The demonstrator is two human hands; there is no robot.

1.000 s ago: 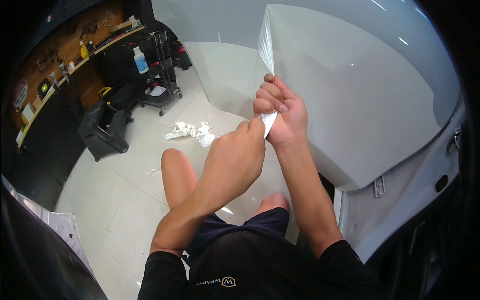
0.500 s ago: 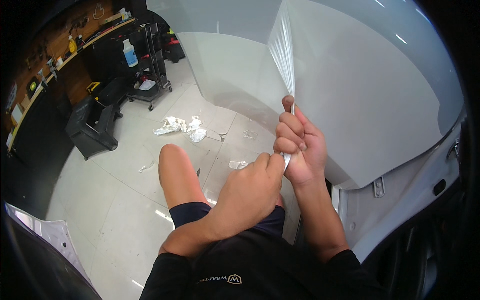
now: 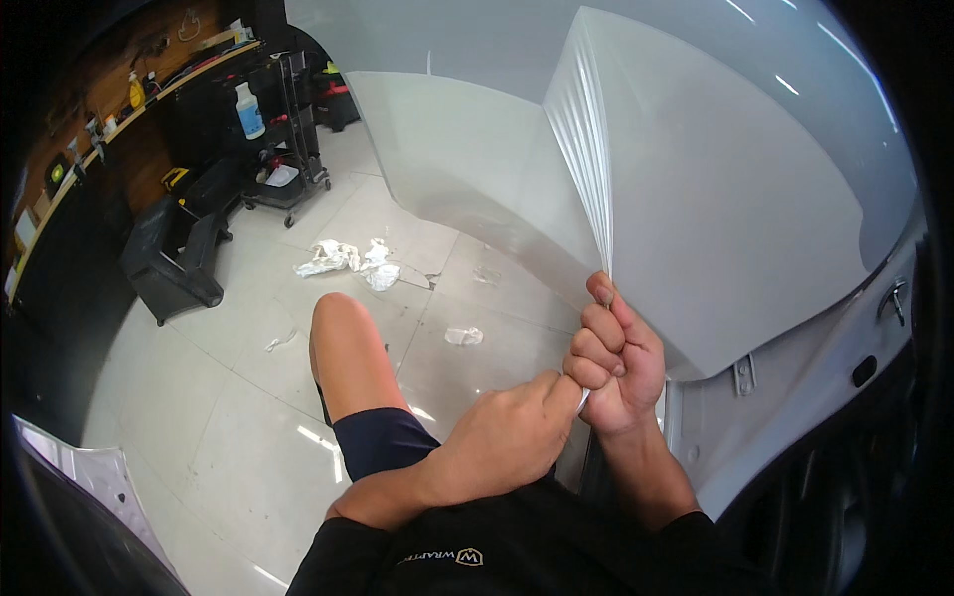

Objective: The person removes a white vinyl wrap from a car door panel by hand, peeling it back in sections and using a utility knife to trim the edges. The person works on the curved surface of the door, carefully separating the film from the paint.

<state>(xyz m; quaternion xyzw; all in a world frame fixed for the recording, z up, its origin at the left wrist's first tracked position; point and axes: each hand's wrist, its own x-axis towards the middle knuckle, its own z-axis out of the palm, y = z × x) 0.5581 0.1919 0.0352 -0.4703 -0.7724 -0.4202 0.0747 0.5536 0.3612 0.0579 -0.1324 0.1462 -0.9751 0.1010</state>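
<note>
A pale translucent film stretches from the grey car panel and draws together into tight shiny pleats. My right hand is closed round the gathered pleats in a fist, thumb pointing up. Just below and left of it, my left hand grips the tail of the bunched film, its fingers pressed against the heel of my right hand. A short twisted end shows between the two hands. Wide, smoother parts of the film spread to both sides of the pleats.
Crumpled white film scraps lie on the tiled floor. A black step stool and a wheeled cart with a bottle stand at the left. The workbench holds tools. A door-frame edge runs along the right.
Both hands have moved down and slightly right, closer to my body, still holding the film. The pleats now reach lower, and the film's upper edge has come down the panel.
</note>
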